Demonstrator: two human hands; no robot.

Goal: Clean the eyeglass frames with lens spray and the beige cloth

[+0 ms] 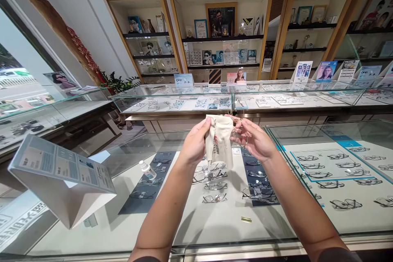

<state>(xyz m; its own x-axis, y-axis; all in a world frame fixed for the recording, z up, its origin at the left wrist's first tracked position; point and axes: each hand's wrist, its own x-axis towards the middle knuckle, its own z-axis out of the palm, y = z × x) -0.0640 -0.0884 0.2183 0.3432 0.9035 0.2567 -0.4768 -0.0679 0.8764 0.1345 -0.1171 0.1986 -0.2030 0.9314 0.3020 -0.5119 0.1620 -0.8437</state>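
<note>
Over the glass counter, my left hand [196,141] pinches a cream cleaning cloth [223,136] between thumb and fingers. The cloth hangs down and has dark and red print near its left edge. My right hand [256,139] is closed on a thin-rimmed pair of eyeglasses [241,134], right beside the cloth. Part of the frame is hidden by the fingers and the cloth. A small white bottle [147,170] stands on the counter, left of my left forearm.
Beneath my arms, a glass display case [184,229] holds rows of eyeglasses [215,198]. A folded sign [66,172] stands at left. Opposite runs another glass showcase [184,102] with small cards on top. A plant [119,84] is behind it, left.
</note>
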